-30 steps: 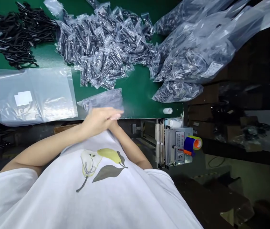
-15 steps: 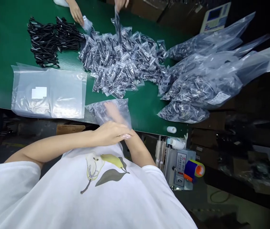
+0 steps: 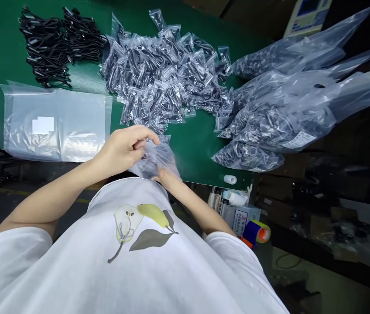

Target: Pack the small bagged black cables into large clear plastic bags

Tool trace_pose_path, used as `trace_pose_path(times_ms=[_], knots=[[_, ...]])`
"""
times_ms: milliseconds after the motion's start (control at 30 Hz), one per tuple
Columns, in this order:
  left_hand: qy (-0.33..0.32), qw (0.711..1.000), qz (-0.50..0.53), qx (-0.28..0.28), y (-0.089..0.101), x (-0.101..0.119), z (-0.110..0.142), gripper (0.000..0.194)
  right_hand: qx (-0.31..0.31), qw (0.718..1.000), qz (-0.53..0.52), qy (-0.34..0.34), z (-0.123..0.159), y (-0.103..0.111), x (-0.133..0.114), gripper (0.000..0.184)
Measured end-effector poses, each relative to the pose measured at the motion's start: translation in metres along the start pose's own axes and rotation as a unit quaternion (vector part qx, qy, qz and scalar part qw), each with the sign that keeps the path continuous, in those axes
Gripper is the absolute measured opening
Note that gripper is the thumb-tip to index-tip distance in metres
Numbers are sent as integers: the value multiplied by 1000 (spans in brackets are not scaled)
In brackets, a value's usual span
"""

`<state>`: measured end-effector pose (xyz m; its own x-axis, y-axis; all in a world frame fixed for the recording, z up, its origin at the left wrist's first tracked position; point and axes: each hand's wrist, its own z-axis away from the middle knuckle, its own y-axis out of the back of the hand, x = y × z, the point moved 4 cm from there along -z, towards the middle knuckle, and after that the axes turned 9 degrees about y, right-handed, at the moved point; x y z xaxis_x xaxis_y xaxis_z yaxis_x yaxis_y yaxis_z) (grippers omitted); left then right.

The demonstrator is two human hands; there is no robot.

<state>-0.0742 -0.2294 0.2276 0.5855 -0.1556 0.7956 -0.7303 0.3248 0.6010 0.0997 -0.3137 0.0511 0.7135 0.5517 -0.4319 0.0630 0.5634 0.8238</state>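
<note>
A clear plastic bag (image 3: 161, 152) lies at the table's near edge, in front of my body; what is inside is hard to make out. My right hand (image 3: 168, 178) has its fingers closed on the near side of this bag, partly behind the film. Over the bag's left side is my left hand (image 3: 128, 147), its fingers loosely curled, index finger and thumb apart, with nothing seen in it. Just beyond them spreads a heap of small zip bags (image 3: 159, 74) with black cables inside.
Flat clear bags (image 3: 83, 126) lie at left, below bundles of black cables (image 3: 46, 48). Large filled bags (image 3: 270, 124) crowd the right side of the green table (image 3: 198, 144). A white roll (image 3: 230, 179) sits at the near edge, above a machine holding tape (image 3: 259, 232).
My left hand has moved from my right wrist up over the bag. My right hand has drawn back toward me to the bag's near side. Another person's hands have left the view.
</note>
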Motion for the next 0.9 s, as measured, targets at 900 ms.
trace_pose_path(times_ms=[900], knots=[[272,929,-218,-121,-103,-195,-160,52,42,988,-137,-64,-141,84,164,55]])
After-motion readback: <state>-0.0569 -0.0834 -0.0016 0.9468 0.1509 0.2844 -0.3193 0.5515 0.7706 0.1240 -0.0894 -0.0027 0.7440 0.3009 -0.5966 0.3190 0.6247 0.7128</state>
